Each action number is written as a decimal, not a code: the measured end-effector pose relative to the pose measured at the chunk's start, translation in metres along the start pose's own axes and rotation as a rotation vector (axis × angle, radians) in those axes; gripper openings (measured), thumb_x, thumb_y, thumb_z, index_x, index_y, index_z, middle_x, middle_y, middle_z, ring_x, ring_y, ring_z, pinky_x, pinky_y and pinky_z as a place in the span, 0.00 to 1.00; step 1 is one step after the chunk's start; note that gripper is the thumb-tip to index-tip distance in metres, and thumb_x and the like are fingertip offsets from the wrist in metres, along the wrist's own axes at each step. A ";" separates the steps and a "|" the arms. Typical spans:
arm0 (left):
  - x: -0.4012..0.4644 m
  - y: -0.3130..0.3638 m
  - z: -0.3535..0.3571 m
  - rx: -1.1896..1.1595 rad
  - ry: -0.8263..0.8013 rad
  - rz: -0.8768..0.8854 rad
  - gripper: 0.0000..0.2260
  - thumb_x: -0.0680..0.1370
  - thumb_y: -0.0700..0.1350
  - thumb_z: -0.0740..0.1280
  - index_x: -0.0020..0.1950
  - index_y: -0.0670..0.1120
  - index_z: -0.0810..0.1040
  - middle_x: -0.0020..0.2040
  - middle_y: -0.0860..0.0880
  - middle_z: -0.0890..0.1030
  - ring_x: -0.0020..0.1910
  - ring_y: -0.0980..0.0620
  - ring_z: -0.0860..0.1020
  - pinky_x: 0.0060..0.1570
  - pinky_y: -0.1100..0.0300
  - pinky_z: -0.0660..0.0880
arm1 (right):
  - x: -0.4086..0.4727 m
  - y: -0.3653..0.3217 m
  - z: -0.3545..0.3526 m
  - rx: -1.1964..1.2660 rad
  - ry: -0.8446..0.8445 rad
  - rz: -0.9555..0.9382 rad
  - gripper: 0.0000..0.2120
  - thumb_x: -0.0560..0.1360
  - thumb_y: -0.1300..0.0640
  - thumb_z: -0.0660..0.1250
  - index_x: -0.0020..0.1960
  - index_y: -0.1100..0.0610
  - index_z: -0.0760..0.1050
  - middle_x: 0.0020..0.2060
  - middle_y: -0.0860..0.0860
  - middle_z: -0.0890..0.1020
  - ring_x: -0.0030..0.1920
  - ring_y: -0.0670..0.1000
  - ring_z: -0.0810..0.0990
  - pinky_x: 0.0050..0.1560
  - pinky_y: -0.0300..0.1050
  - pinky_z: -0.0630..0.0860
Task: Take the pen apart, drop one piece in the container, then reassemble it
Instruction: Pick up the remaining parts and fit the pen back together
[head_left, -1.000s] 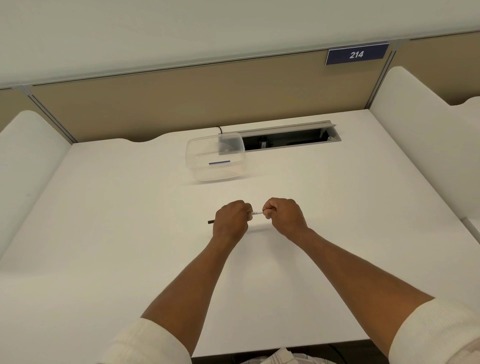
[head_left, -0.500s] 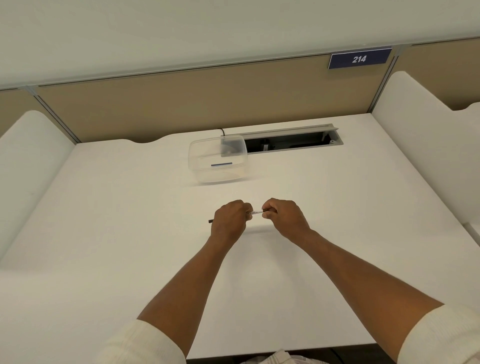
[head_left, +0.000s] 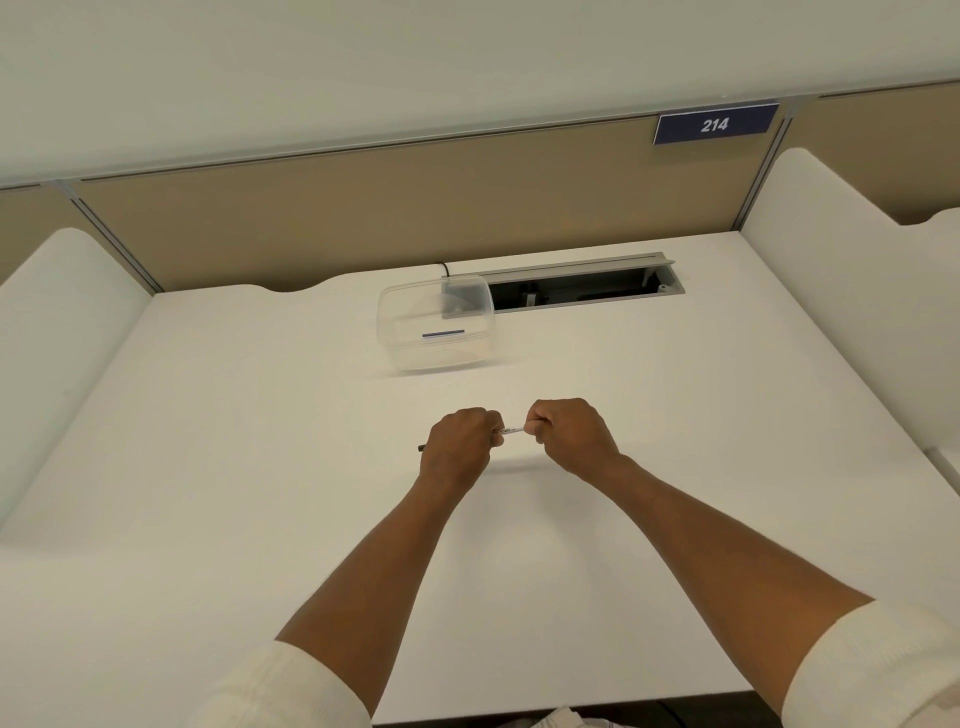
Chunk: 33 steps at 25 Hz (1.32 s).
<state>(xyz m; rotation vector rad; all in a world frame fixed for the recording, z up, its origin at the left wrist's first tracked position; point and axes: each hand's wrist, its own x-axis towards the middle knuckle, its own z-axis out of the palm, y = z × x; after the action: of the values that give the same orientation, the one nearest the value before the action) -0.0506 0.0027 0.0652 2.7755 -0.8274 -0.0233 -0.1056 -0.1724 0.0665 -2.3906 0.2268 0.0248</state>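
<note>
Both fists hold one thin pen (head_left: 512, 429) level over the middle of the white desk (head_left: 208, 467). My left hand (head_left: 461, 448) is closed round its left part, and a dark tip pokes out left of that fist. My right hand (head_left: 570, 436) is closed round the right end. Only a short pale stretch of barrel shows between the hands. A clear plastic container (head_left: 435, 323) stands further back on the desk, with a short blue piece lying inside it.
An open cable tray (head_left: 582, 285) is sunk into the desk behind the container, to its right. Tan partition panels close the back, with a blue sign reading 214 (head_left: 715, 123). White rounded dividers (head_left: 841, 249) rise at both sides.
The hands keep the same grip on the pen. The view has tipped slightly, so the container and desk sit a little lower in the picture.
</note>
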 end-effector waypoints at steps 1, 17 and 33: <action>-0.001 -0.001 -0.001 -0.001 0.000 -0.006 0.04 0.78 0.42 0.65 0.47 0.48 0.79 0.41 0.49 0.80 0.40 0.45 0.76 0.34 0.57 0.64 | -0.001 -0.001 0.002 0.019 -0.008 0.006 0.10 0.75 0.59 0.62 0.38 0.51 0.78 0.34 0.48 0.82 0.39 0.55 0.80 0.41 0.48 0.76; -0.003 -0.003 -0.007 0.029 -0.021 0.016 0.04 0.78 0.43 0.64 0.49 0.48 0.79 0.42 0.50 0.80 0.41 0.45 0.77 0.35 0.56 0.68 | 0.004 -0.006 -0.001 -0.101 -0.054 -0.094 0.08 0.76 0.52 0.65 0.39 0.52 0.71 0.35 0.47 0.77 0.39 0.52 0.75 0.38 0.49 0.70; -0.004 0.004 -0.006 0.026 -0.015 0.007 0.02 0.76 0.42 0.68 0.47 0.48 0.78 0.42 0.51 0.80 0.38 0.48 0.73 0.35 0.57 0.65 | -0.002 0.004 0.005 0.155 -0.120 0.059 0.14 0.79 0.52 0.64 0.38 0.58 0.76 0.32 0.52 0.77 0.33 0.51 0.72 0.37 0.46 0.69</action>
<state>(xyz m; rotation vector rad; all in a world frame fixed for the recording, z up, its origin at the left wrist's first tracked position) -0.0557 0.0035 0.0714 2.8003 -0.8470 -0.0329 -0.1077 -0.1710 0.0603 -2.2188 0.2341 0.1718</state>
